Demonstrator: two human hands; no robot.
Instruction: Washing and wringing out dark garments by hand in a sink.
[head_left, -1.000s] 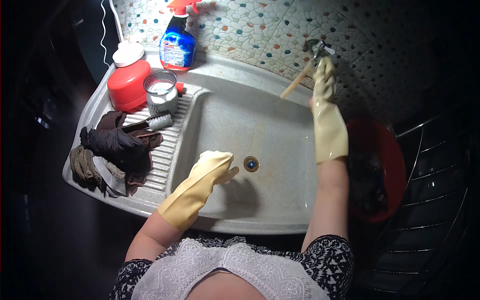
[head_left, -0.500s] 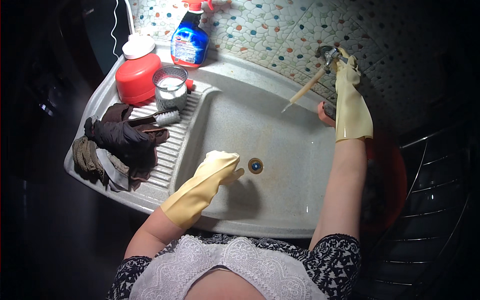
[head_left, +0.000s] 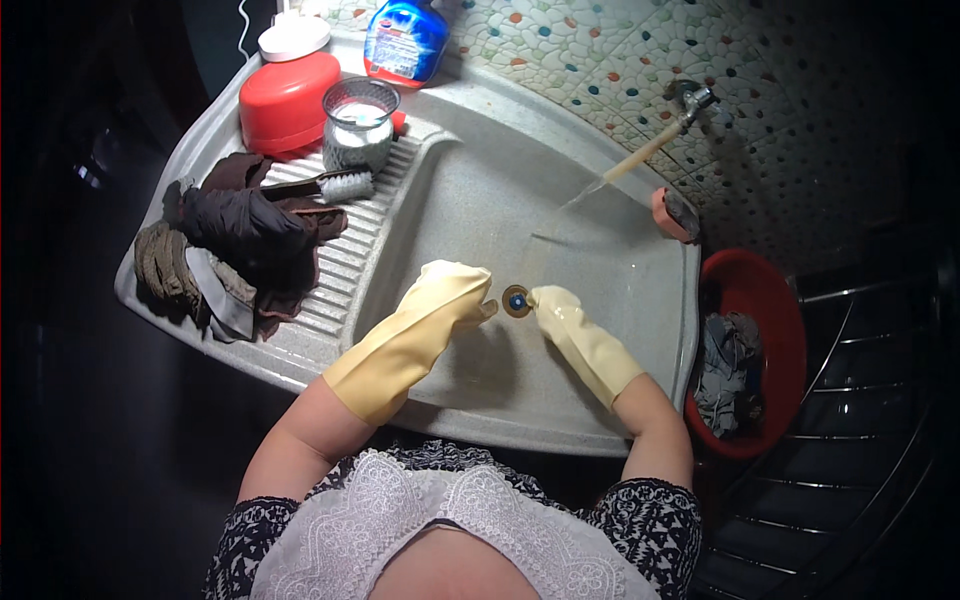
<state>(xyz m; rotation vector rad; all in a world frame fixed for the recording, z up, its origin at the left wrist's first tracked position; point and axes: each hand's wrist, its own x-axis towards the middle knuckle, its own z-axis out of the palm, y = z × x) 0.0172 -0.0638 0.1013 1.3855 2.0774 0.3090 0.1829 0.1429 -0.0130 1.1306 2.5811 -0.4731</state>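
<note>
Both my hands wear pale yellow rubber gloves and are low over the grey stone-look sink basin (head_left: 610,345). My left hand (head_left: 450,292) is left of the round drain (head_left: 516,301), fingers curled down and thumb tip showing beside them; anything inside the curl is hidden. At the drain's right edge, my right hand (head_left: 557,305) has its fingers drawn together, and what they hold, if anything, is out of sight. From the wall tap (head_left: 692,97) a tan spout tube (head_left: 642,155) points into the basin, with a thin stream of water (head_left: 580,197) running out.
Dark clothes (head_left: 250,225), a scrub brush (head_left: 345,186), a glass jar (head_left: 358,140) and a red container (head_left: 290,100) rest on the ribbed left side. Behind stands a blue spray bottle (head_left: 405,42). A soap holder (head_left: 676,215), red laundry tub (head_left: 785,345) and metal rack (head_left: 835,436) are right.
My right hand has let go of the tap and come down beside the drain. Water now streams more visibly from the tube. My left hand stays near the drain; the view has shifted slightly.
</note>
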